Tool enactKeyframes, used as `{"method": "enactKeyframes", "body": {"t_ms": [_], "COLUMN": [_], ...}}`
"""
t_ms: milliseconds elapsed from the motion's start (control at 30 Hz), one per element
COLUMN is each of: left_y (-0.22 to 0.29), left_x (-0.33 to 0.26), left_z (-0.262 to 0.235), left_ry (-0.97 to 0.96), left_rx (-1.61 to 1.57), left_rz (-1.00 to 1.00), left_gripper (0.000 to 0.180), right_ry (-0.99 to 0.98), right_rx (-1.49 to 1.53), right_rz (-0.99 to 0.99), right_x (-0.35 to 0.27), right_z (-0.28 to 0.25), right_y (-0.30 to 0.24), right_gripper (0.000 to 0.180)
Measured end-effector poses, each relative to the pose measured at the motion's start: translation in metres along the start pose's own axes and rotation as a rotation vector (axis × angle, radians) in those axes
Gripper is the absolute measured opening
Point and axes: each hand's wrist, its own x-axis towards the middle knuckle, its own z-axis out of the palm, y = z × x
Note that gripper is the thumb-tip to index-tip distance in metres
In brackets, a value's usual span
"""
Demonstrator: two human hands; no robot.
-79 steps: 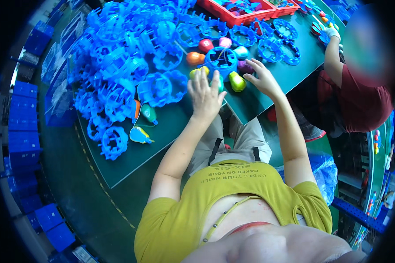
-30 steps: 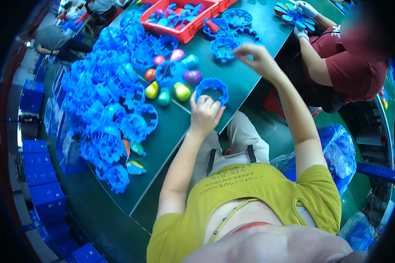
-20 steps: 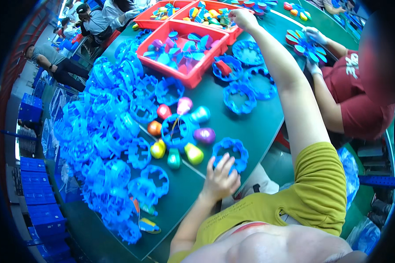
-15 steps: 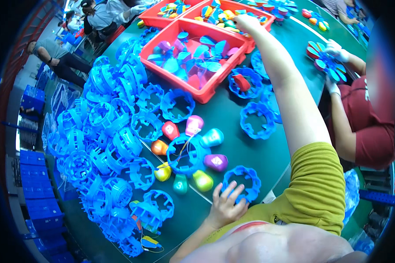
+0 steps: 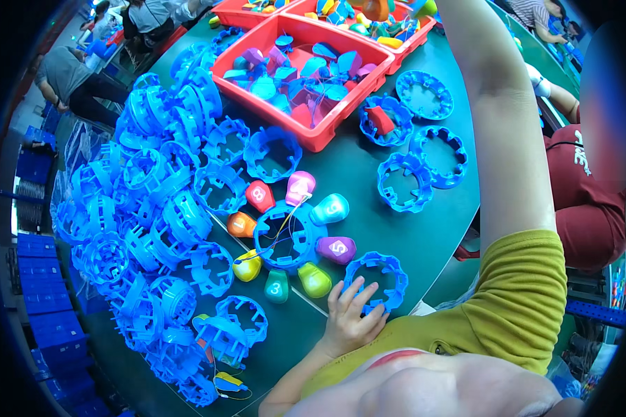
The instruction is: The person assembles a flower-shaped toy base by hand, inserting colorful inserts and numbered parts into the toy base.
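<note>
My left hand (image 5: 355,318) lies with fingers spread over the near left rim of a scalloped blue plastic ring (image 5: 399,279), which rests on the table. Farther left, a blue ring (image 5: 263,242) is surrounded by coloured bulb-shaped pieces, among them a purple one (image 5: 336,249) and a green one (image 5: 277,286); thin wires cross its middle. My right forearm (image 5: 494,55) reaches up past the top edge, so that hand is out of sight. Beside it, an orange piece (image 5: 376,9) and a green piece (image 5: 426,8) show blurred at the edge; what holds them cannot be seen.
A large heap of blue rings (image 5: 146,236) covers the left side. Ahead stands a red tray (image 5: 320,139) of blue and purple pieces, with more red trays (image 5: 402,52) behind. Several loose rings (image 5: 424,95) lie right of it. A co-worker in dark red (image 5: 584,208) sits at right.
My right arm has reached farther up, taking the hand out of view from above the far tray. The table scene has shifted slightly left. My left hand stays at the blue ring.
</note>
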Motion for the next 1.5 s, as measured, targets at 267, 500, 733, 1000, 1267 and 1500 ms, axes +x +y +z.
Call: {"method": "enactKeyframes", "body": {"t_ms": [267, 500, 733, 1000, 1267, 1500], "left_y": [0.011, 0.013, 0.015, 0.019, 0.018, 0.019], "left_x": [-0.007, -0.003, 0.002, -0.002, -0.003, -0.005], "left_z": [0.004, -0.001, -0.002, 0.015, 0.014, 0.010], "left_ry": [0.070, -0.002, 0.000, 0.024, 0.004, 0.004], "left_rx": [0.060, 0.189, 0.326, 0.349, 0.368, 0.353], "left_rz": [-0.026, 0.011, 0.104, 0.204, 0.201, 0.187], "left_gripper": [0.014, 0.009, 0.010, 0.009, 0.011, 0.011], "right_ry": [-0.187, -0.454, -0.545, -0.729, -0.073, -0.109], "right_rx": [-0.182, -0.919, -0.797, -0.620, -0.914, -1.200], "right_rz": [-0.199, -0.403, -0.087, 0.307, 0.123, -0.111], "right_x": [-0.065, -0.230, -0.331, -0.427, -0.533, -0.567], "right_z": [0.025, 0.013, -0.028, -0.030, -0.130, -0.102], "right_y": [-0.150, -0.194, -0.155, -0.084, -0.100, -0.093], "right_gripper": [0.012, 0.020, 0.025, 0.037, 0.034, 0.032]}}
